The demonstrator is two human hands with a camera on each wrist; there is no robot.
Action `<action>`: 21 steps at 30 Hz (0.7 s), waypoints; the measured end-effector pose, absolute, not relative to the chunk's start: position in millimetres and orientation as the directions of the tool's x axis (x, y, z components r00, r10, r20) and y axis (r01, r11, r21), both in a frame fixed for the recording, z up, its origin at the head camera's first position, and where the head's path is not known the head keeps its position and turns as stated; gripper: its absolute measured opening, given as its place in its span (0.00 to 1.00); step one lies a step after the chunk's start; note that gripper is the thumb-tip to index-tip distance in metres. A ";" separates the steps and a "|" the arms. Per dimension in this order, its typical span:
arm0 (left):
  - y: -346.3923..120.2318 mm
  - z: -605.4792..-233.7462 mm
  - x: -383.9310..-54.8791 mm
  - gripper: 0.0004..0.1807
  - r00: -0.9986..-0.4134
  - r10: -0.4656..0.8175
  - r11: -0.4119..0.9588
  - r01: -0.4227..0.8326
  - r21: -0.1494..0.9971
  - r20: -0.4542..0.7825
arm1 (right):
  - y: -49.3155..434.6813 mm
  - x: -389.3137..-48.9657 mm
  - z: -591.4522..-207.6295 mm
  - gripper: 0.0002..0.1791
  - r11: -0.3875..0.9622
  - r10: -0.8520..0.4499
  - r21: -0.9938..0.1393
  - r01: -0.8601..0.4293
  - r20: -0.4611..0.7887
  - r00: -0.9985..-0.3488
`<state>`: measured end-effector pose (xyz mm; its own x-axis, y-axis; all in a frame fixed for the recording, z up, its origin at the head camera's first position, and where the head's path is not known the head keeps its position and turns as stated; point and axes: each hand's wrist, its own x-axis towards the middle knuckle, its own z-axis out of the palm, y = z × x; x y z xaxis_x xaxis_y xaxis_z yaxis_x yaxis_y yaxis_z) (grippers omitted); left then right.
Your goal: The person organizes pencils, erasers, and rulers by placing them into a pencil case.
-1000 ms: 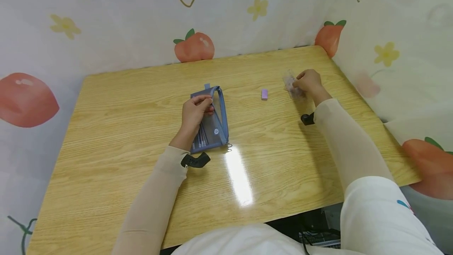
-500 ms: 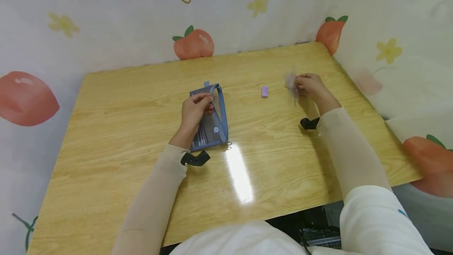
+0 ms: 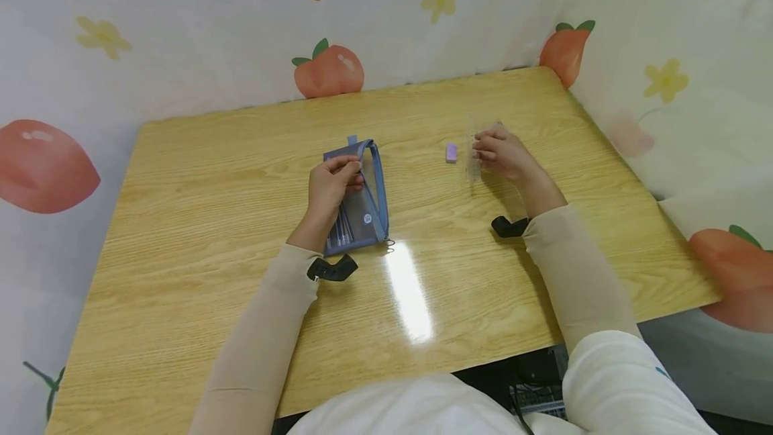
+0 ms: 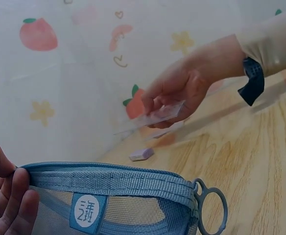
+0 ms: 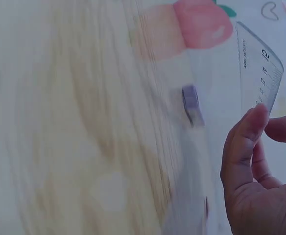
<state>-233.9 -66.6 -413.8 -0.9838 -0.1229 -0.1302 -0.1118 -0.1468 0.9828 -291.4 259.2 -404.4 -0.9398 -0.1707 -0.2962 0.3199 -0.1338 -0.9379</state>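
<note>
My left hand (image 3: 328,188) pinches the opening edge of a blue mesh zip pencil case (image 3: 364,219) on the table; its zip side gapes open. Slim sticks show through the mesh, and a ring (image 4: 214,210) hangs from one corner. On the right, my right hand (image 3: 508,155) holds a clear plastic ruler (image 5: 255,73) between thumb and fingers, over the table. Printed numbers and an angled end show on it in the right wrist view. A small purple eraser (image 3: 451,153) lies between the case and my right hand.
The wooden table (image 3: 241,153) meets a white wall covering (image 3: 229,39) with peach prints behind and at the right. Black wrist mounts (image 3: 332,268) sit on both forearms. Under the front edge are dark equipment and cables (image 3: 537,388).
My right hand has lifted the clear ruler off the table and brought it left, near the eraser. My left hand stays at the pencil case.
</note>
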 end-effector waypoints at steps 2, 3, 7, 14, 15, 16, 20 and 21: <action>-66.6 -414.2 -233.8 0.09 -0.984 -0.122 -0.153 -0.109 0.982 -0.128 | 251.3 -288.8 -404.4 0.17 -0.139 -0.191 -0.936 0.324 -0.295 -0.936; -66.8 -414.4 -233.7 0.09 -0.985 -0.121 -0.154 -0.107 0.982 -0.127 | 247.4 -287.7 -404.2 0.17 -0.143 -0.202 -0.933 0.329 -0.298 -0.933; -67.5 -414.6 -233.2 0.09 -0.985 -0.119 -0.155 -0.104 0.982 -0.123 | 232.4 -284.1 -404.2 0.13 -0.160 -0.236 -0.929 0.333 -0.291 -0.927; -67.9 -413.8 -231.1 0.09 -0.986 -0.117 -0.156 -0.100 0.983 -0.119 | 208.9 -280.9 -408.0 0.08 -0.165 -0.290 -0.923 0.348 -0.292 -0.912; -68.0 -413.7 -230.8 0.09 -0.986 -0.117 -0.154 -0.099 0.983 -0.117 | 205.7 -280.5 -408.7 0.08 -0.161 -0.288 -0.922 0.351 -0.296 -0.911; -68.0 -413.6 -230.5 0.09 -0.986 -0.117 -0.153 -0.096 0.984 -0.115 | 202.8 -280.2 -409.4 0.08 -0.152 -0.294 -0.924 0.352 -0.297 -0.908; -67.7 -413.6 -229.8 0.10 -0.988 -0.113 -0.152 -0.091 0.984 -0.109 | 193.3 -280.0 -413.2 0.10 -0.140 -0.309 -0.925 0.352 -0.297 -0.904; -67.5 -413.4 -229.6 0.10 -0.988 -0.112 -0.154 -0.091 0.984 -0.109 | 191.2 -280.1 -414.1 0.10 -0.139 -0.313 -0.925 0.355 -0.299 -0.902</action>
<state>-229.6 -67.5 -413.4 -0.9877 -0.1124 -0.1091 -0.0912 -0.1537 0.9839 -280.1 191.2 -414.1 -0.9015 -0.3131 -0.2988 0.3546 -0.1388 -0.9247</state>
